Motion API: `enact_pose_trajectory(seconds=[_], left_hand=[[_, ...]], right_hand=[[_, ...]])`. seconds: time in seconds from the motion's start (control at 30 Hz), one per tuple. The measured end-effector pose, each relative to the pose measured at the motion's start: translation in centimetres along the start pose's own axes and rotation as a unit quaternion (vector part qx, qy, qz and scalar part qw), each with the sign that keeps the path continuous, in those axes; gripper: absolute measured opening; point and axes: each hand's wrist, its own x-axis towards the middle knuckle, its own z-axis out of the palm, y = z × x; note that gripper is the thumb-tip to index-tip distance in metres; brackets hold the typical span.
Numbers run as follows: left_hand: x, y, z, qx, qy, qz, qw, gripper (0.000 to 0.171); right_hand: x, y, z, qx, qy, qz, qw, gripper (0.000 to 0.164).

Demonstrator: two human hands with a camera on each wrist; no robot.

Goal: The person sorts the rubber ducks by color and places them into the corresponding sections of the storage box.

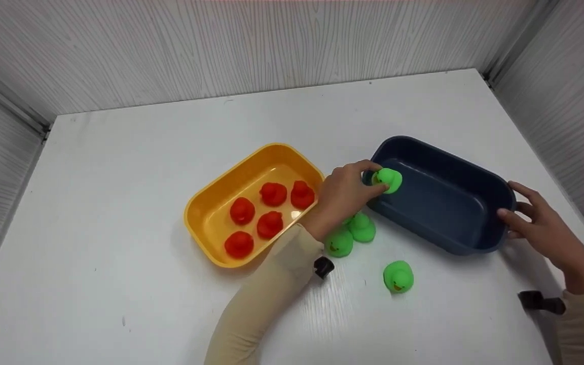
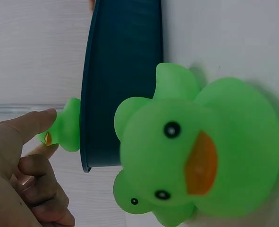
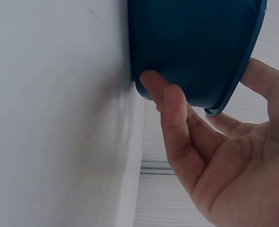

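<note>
My left hand point(image 1: 345, 190) pinches a green rubber duck point(image 1: 389, 180) between thumb and fingers, over the left end of a dark blue tub point(image 1: 434, 203). In the left wrist view that duck point(image 2: 69, 126) shows just above the tub's rim. At the tub's right end, my right hand point(image 1: 540, 223) grips the rim, thumb on the inside edge and fingers round the outside. The right wrist view has its fingers against the tub's outer wall point(image 3: 196, 52). Below my left wrist, green ducks point(image 1: 362, 228) huddle on the table, partly hidden by the arm.
A yellow tub point(image 1: 206, 195) holding several red rubber ducks point(image 1: 242, 211) stands left of my left hand. One more green duck point(image 1: 398, 277) sits apart on the white table point(image 1: 119, 203), nearer to me. Pale wood-grain panels point(image 1: 271, 45) border the table.
</note>
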Motion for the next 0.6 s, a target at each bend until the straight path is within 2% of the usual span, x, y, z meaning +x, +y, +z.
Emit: enact_pose_trajectory(seconds=[0.27,0.6], left_hand=[[1.0,0.3,0.9,0.063,-0.003,-0.026,0.9976,0.04],[1.7,0.7,1.6,0.1,-0.019,-0.056,0.9932,0.039]], right_hand=[[0.0,0.1,0.1,-0.007,0.009,-0.003,1.0,0.066],[0.0,0.3,-0.1,-0.001,0.003,-0.003,1.0,0.066]])
